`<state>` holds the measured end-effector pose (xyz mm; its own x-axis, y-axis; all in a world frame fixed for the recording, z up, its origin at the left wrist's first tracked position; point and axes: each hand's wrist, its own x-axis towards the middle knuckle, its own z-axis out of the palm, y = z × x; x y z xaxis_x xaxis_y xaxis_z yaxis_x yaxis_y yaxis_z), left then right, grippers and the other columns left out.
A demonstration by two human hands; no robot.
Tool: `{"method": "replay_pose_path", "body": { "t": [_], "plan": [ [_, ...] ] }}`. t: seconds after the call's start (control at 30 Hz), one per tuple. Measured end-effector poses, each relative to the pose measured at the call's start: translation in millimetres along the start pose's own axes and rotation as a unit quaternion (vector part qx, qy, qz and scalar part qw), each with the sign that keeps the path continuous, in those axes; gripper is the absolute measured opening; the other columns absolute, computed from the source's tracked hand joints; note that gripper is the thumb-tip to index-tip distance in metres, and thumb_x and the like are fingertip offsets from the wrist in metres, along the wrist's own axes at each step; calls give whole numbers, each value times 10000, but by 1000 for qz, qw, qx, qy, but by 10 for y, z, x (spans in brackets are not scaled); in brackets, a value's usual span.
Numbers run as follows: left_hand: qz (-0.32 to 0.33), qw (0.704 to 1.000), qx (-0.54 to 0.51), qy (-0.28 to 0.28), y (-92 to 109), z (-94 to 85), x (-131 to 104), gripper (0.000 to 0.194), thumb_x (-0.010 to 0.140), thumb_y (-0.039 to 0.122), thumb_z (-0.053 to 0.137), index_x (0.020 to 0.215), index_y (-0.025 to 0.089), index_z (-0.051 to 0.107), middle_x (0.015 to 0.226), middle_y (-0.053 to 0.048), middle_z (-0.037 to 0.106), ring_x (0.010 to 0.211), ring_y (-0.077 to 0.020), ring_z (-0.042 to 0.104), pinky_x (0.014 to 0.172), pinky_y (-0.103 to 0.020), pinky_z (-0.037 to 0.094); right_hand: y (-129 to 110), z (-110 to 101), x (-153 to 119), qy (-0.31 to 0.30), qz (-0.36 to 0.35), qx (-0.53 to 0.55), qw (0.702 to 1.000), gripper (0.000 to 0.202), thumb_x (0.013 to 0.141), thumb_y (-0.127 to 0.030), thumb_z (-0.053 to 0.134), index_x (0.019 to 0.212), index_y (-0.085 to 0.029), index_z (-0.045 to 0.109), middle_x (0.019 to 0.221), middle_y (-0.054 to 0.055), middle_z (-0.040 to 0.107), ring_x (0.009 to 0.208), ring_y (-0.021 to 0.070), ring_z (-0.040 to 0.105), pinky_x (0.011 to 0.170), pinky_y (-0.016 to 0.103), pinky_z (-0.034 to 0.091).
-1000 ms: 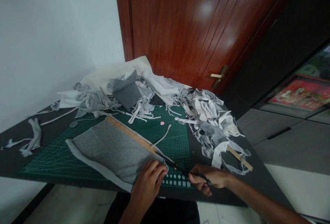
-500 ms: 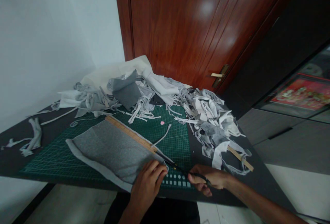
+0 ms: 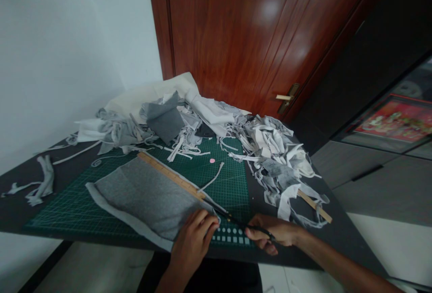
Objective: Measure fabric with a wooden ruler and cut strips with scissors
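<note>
A grey piece of fabric (image 3: 145,194) lies over the green cutting mat (image 3: 232,176), with a wooden ruler (image 3: 168,174) along its far edge. My left hand (image 3: 194,239) rests on the fabric's near right corner, thumb and fingers pinching its edge. Black scissors (image 3: 232,220) are gripped in my right hand (image 3: 266,234), fingers wrapped about the handles. Their blades point up and left along the fabric's edge, next to the ruler's near end. A narrow cut strip (image 3: 213,178) curls beside the ruler on the mat.
Heaps of grey and white scraps (image 3: 270,142) line the back and right of the dark table (image 3: 340,243). A second wooden stick (image 3: 313,206) lies among them. Loose strips (image 3: 45,178) lie at the left. A small pink disc (image 3: 212,160) sits on the mat.
</note>
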<state>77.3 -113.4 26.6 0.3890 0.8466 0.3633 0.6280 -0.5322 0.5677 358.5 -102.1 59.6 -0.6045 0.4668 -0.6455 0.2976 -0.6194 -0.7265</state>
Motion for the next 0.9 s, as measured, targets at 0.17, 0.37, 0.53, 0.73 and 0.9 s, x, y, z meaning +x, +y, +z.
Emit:
{"method": "replay_pose_path", "body": {
  "t": [0.17, 0.37, 0.53, 0.73, 0.9],
  "plan": [
    [-1, 1000, -4, -3, -21, 12, 1, 149, 1040, 257, 561, 994, 282, 700, 959, 8, 697, 923, -196, 685, 857, -320, 529, 6, -6, 0, -3, -7, -4, 1000, 742, 618, -813, 830, 608, -204, 406, 460, -115, 417, 347, 23, 397, 309, 137, 356],
    [2, 1000, -3, -1, -21, 22, 7, 150, 1042, 266, 557, 976, 273, 691, 949, 4, 697, 916, -200, 672, 849, -334, 513, 18, -26, 13, 5, -25, -19, 999, 732, 633, -822, 813, 603, -207, 417, 451, -107, 419, 340, 27, 408, 299, 138, 346],
    [-5, 998, 19, 67, -11, -1, 16, 199, 1044, 280, 511, 917, 241, 659, 905, -23, 691, 903, -222, 644, 865, -376, 483, 21, -36, 15, 1, -13, -12, 1000, 728, 619, -810, 832, 620, -200, 435, 469, -109, 432, 340, 21, 396, 306, 141, 354],
    [-46, 992, 15, 121, -38, -43, 0, 237, 1054, 267, 419, 988, 235, 644, 955, -45, 693, 946, -247, 643, 872, -397, 499, 19, -36, 16, -3, -7, -3, 1000, 734, 623, -800, 840, 614, -204, 411, 466, -116, 418, 353, 22, 390, 317, 143, 345],
    [-42, 989, 66, 124, -150, -80, 9, 196, 1002, 240, 466, 1088, 237, 643, 1061, -55, 718, 1037, -280, 657, 959, -447, 481, 9, -24, 4, 4, -7, -5, 1000, 739, 612, -807, 839, 607, -196, 425, 473, -111, 433, 345, 19, 399, 318, 143, 357]
  ]
}}
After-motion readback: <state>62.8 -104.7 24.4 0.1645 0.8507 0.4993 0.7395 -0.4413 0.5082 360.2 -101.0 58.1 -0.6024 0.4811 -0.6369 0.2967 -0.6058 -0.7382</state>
